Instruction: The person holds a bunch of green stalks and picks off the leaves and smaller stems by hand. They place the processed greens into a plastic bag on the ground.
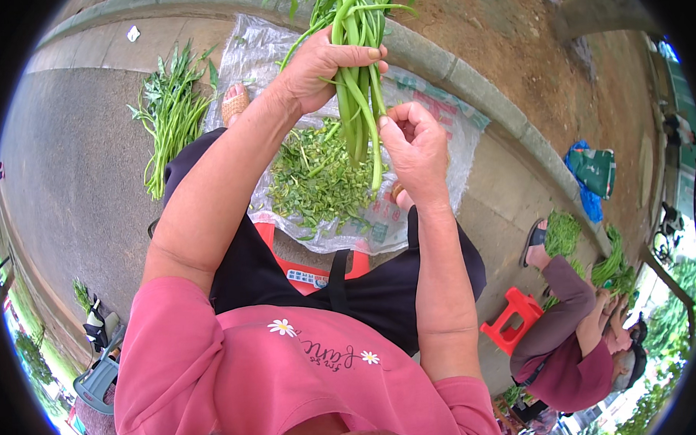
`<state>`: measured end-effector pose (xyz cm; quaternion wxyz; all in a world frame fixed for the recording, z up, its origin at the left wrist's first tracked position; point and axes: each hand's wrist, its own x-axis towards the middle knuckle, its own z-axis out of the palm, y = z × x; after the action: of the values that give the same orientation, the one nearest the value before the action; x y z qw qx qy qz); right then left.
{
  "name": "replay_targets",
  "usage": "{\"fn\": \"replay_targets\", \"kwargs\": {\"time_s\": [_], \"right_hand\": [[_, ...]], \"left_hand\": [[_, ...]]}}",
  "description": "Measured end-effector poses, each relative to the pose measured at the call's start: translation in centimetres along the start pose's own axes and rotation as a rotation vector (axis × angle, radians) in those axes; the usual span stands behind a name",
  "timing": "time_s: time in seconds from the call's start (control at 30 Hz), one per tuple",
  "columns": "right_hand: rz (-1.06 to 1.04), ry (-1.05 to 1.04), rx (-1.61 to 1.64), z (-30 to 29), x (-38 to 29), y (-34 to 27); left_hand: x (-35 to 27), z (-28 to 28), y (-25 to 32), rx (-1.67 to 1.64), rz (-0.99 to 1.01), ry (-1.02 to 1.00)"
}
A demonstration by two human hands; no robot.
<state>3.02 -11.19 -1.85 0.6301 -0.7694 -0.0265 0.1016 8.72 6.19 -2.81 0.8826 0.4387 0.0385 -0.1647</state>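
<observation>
My left hand (325, 68) is closed around a bunch of leafy green vegetable stalks (352, 96), whose leafy ends point away at the top edge and whose cut stems hang toward me. Thumb and forefinger of my right hand (411, 137) meet at the side of one stem, just below the left hand; the other fingers are curled. Under the bunch, a heap of chopped green pieces (318, 184) lies on a translucent plastic woven sheet (460, 144) between my feet. More long leafy stalks (175, 117) lie on the pavement to the left of the sheet.
A stone kerb (487, 92) curves past the sheet, with bare soil beyond. I sit on a red plastic stool (304, 276). At right, another person sits near greens (561, 233) and a red stool (512, 321). A green and blue bag (592, 174) lies past the kerb.
</observation>
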Motion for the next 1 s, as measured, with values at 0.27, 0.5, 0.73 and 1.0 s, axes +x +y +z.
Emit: {"fn": "replay_targets", "kwargs": {"time_s": [0.27,0.5,0.73,1.0], "right_hand": [[0.027,-0.032,0.055,-0.3,-0.1,-0.1],[0.042,-0.074,-0.024,-0.1,-0.5,-0.5],[0.073,-0.109,0.073,-0.1,-0.6,0.6],[0.101,-0.069,0.165,-0.6,-0.1,-0.1]], "left_hand": [[0.4,-0.5,0.4,-0.083,-0.018,0.028],[0.5,-1.4,1.5,-0.147,0.018,0.063],[0.3,-1.3,1.9,0.052,0.066,0.165],[0.5,-1.2,1.3,0.125,0.137,0.331]]}}
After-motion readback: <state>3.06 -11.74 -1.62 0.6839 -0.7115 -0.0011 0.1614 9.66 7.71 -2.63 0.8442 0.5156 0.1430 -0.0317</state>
